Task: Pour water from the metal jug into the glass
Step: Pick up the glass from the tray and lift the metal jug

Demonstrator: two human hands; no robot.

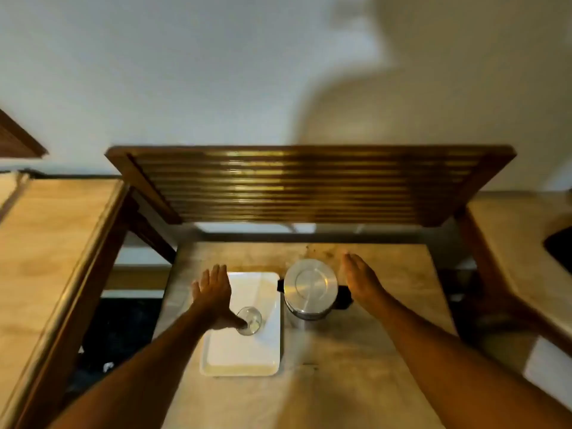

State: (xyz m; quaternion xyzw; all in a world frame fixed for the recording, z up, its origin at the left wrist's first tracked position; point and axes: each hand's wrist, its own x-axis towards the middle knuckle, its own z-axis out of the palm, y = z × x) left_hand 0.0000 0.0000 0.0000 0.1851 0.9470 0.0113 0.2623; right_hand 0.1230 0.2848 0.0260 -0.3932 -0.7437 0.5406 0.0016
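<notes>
- Our left hand point(213, 292) is spread flat, palm down, fingers straight and slightly fanned, gripping nothing. Its thumb reaches toward the glass point(249, 320) and overlaps the glass's near-left rim from where we look; we cannot tell whether it actually touches.
- The left forearm comes in from the lower left corner of the view, and the hand hovers over the left edge of the white tray point(244, 357).
- Our right hand point(359, 278) is also flat and released, fingers straight and close together, pointing toward the far edge of the table point(356, 382). It holds nothing.
- It sits just beside the metal jug point(310, 287), on its right side, with a narrow gap between palm and lid. The right forearm runs in from the lower right corner.
- The glass stands upright on the tray, near the tray's middle.
- The jug stands upright on the table just off the tray's right edge, toward the far right corner of the tray, its round lid on and a dark handle showing at its right.
- A slatted wooden panel point(309, 187) stands beyond the table's far edge.
</notes>
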